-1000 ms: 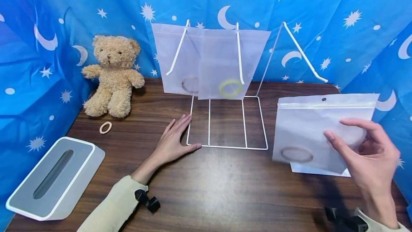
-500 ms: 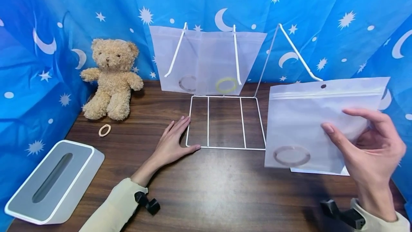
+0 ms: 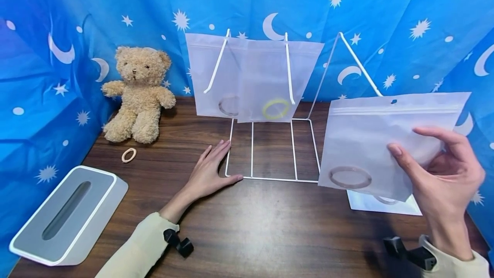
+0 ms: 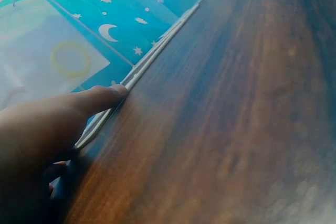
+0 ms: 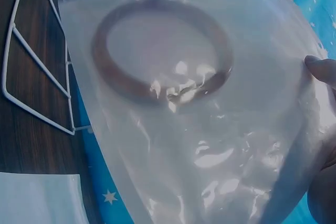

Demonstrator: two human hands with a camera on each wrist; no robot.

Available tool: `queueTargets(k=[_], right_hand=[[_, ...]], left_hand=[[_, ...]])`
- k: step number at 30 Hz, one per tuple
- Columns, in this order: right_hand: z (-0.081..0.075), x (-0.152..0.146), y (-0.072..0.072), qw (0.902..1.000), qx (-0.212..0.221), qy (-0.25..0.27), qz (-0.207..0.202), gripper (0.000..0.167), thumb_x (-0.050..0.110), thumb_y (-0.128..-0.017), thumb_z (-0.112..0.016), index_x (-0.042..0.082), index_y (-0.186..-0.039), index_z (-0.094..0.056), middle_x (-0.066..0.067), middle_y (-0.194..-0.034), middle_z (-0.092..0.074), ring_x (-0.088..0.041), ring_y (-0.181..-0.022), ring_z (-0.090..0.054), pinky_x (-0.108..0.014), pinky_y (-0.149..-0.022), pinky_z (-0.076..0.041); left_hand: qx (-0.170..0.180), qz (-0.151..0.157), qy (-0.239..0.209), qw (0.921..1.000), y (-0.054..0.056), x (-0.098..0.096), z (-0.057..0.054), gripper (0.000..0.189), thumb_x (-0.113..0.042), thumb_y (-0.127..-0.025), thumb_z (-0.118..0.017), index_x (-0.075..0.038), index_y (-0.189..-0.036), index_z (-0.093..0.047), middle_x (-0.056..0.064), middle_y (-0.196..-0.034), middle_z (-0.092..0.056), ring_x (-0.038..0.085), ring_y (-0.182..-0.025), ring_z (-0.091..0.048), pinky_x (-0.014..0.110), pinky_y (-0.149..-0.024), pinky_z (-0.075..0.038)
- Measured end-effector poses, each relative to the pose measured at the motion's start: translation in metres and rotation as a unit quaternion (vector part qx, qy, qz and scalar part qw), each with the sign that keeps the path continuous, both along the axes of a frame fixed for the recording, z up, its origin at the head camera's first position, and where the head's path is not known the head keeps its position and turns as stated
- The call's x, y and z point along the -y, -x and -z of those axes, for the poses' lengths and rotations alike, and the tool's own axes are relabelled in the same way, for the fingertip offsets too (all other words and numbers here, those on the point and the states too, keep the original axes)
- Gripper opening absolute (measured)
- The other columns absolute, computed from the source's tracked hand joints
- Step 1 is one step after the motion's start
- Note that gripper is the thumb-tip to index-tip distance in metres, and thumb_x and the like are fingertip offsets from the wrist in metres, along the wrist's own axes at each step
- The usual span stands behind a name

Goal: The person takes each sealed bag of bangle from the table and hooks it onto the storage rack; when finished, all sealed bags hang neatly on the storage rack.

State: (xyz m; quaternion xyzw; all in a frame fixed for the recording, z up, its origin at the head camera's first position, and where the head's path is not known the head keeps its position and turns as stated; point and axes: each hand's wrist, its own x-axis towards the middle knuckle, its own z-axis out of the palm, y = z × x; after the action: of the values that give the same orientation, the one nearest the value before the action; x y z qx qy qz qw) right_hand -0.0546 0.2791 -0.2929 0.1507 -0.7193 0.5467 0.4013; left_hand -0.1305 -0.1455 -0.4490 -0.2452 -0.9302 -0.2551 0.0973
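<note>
Centrally, a wire rack bears 2 hanging bags. At its right, 1 frosted bag is pinched by the right hand; the left hand, spread wide, touches the rack's base. Inside the held bag sits a brownish ring.

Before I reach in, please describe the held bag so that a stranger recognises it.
Find the white wire rack, where two bags hang. By its right side, the right hand holds a translucent bag with a brownish ring inside. Another lies on the table below; only this one is held.
</note>
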Motion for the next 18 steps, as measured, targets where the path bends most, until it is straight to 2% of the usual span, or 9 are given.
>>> queueTargets(k=[5,10,18], right_hand=[[0.0001,0.0014,0.0033,1.0000,0.004,0.000,0.005,0.049,-0.017,-0.070,-0.078,-0.017,-0.116,-0.060,-0.030,-0.118,-0.060,-0.024,-0.103,-0.067,-0.021,-0.081,-0.054],[0.0024,0.0039,0.0062,0.9999,0.003,0.015,-0.008,0.049,-0.018,-0.070,-0.077,-0.018,-0.116,-0.060,-0.030,-0.115,-0.060,-0.023,-0.099,-0.069,-0.020,-0.079,-0.054],[0.0055,0.0058,0.0096,0.9999,0.002,0.012,-0.004,0.049,-0.018,-0.070,-0.077,-0.017,-0.116,-0.060,-0.030,-0.114,-0.061,-0.022,-0.097,-0.070,-0.020,-0.078,-0.054]], left_hand=[[-0.001,-0.001,-0.002,1.0000,0.0000,-0.0002,-0.0001,0.102,-0.068,-0.078,-0.067,-0.005,-0.151,-0.035,0.006,-0.156,-0.034,0.022,-0.144,-0.026,0.046,-0.118,-0.012],[0.000,-0.004,0.002,1.0000,0.0007,-0.0001,0.0006,0.101,-0.068,-0.079,-0.067,-0.004,-0.151,-0.036,0.006,-0.156,-0.034,0.023,-0.145,-0.025,0.046,-0.118,-0.013],[0.002,-0.008,0.009,0.9999,0.0000,0.0002,0.0000,0.101,-0.068,-0.079,-0.066,-0.004,-0.151,-0.037,0.006,-0.156,-0.034,0.021,-0.145,-0.025,0.045,-0.118,-0.012]])
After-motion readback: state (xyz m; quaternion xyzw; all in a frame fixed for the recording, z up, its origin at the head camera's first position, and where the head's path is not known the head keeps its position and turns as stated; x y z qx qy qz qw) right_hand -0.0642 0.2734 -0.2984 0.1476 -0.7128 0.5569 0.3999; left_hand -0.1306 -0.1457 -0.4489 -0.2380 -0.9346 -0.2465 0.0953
